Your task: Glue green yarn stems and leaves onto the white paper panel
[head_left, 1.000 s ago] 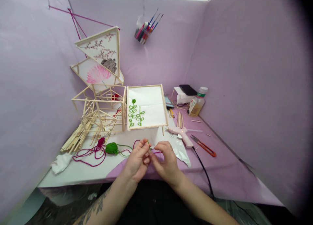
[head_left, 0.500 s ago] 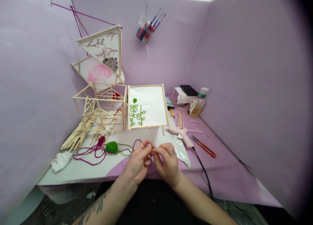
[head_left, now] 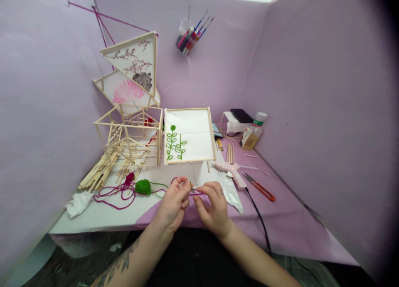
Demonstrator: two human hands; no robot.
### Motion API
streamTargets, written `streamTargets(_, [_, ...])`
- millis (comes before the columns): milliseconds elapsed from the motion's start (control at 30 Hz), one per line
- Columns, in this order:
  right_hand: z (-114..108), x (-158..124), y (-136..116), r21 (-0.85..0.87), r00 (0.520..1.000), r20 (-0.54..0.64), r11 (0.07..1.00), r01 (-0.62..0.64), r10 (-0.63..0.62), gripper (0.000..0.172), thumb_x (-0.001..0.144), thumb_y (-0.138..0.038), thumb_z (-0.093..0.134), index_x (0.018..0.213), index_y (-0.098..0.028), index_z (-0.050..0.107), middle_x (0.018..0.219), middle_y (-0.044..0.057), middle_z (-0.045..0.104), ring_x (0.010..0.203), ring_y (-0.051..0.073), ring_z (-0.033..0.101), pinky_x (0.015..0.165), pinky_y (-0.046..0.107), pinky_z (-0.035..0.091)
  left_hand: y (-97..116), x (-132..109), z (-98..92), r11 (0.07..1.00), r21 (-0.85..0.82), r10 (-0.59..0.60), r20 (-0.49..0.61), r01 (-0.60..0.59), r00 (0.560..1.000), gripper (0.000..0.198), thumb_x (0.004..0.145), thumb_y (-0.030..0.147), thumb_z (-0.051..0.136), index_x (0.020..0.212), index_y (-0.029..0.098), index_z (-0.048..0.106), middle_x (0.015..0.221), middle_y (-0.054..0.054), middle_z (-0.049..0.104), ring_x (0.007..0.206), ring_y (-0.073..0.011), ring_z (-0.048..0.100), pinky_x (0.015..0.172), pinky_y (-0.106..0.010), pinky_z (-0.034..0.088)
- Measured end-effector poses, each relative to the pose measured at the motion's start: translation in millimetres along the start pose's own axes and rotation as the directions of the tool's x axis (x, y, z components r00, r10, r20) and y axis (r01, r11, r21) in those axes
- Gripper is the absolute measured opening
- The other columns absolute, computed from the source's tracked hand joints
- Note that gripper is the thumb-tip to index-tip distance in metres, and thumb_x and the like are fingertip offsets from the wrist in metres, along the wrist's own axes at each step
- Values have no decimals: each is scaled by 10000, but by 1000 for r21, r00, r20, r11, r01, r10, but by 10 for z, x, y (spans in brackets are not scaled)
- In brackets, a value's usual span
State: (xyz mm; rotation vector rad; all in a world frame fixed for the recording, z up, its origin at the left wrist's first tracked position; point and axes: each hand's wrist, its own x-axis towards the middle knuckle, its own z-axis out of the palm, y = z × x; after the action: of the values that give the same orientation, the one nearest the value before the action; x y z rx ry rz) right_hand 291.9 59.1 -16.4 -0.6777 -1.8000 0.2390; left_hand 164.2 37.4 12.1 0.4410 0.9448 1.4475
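My left hand [head_left: 174,204] pinches a small bit of green yarn [head_left: 191,184] between thumb and fingertips; its exact form is too small to make out. Close by on the right is my right hand [head_left: 215,208], thumb and forefinger parted, fingertips just short of the left hand. A strand of magenta yarn [head_left: 197,194] shows between the two hands. Behind them leans a white panel in a stick frame [head_left: 195,133], with green yarn stems, leaves and a round flower [head_left: 173,128] on its left side. The green yarn ball [head_left: 143,187] lies left of my left hand.
At right are a pink glue gun [head_left: 230,170] with its cord, orange-handled scissors [head_left: 260,188] and a bottle [head_left: 254,131]. Left stand a stick framework [head_left: 131,124], bundled sticks [head_left: 99,172], tangled magenta yarn [head_left: 109,197] and a white cloth [head_left: 78,204]. A pen cup [head_left: 186,40] hangs on the wall.
The hands were meeting at the fingertips; now my right fingers have parted from the left hand and spread. The magenta strand between them has come into view. The camera has shifted slightly.
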Motion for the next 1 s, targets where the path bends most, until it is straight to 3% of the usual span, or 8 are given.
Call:
streamTargets(233, [81, -32, 51, -73, 998, -29, 996, 51, -53, 233, 811, -37, 591, 929, -238, 602, 817, 25, 478, 770, 166, 473, 676, 314, 448, -51, 15, -6, 990, -88, -115, -10, 114, 993, 446, 597, 216, 810, 901, 172, 486, 723, 59, 515, 466, -3, 361, 362, -111, 196])
streamTargets(433, [33, -29, 19, -31, 1000, -2, 999, 13, -13, 194, 817, -50, 574, 921, -211, 601, 839, 41, 493, 807, 180, 488, 715, 334, 450, -66, 20, -3, 992, -73, -101, -23, 99, 995, 434, 594, 216, 804, 891, 167, 492, 709, 60, 499, 466, -3, 349, 369, -112, 197])
streamTargets(833, [44, 26, 36, 153, 962, 82, 951, -270, 260, 83, 850, -138, 486, 797, -200, 502, 824, 28, 480, 821, 181, 493, 726, 321, 409, -106, 17, -14, 990, 139, 28, -13, -26, 1000, 522, 599, 377, 821, 930, 181, 468, 676, 66, 538, 455, -9, 345, 393, -127, 172])
streamTargets(1000, [44, 59, 28, 203, 936, 102, 914, -352, 338, 104, 850, -145, 478, 763, -202, 477, 787, 9, 464, 754, 161, 463, 672, 295, 382, -122, 3, -3, 980, 196, 50, -17, -46, 999, 538, 578, 395, 828, 926, 180, 478, 678, 58, 601, 464, -16, 408, 445, -138, 247])
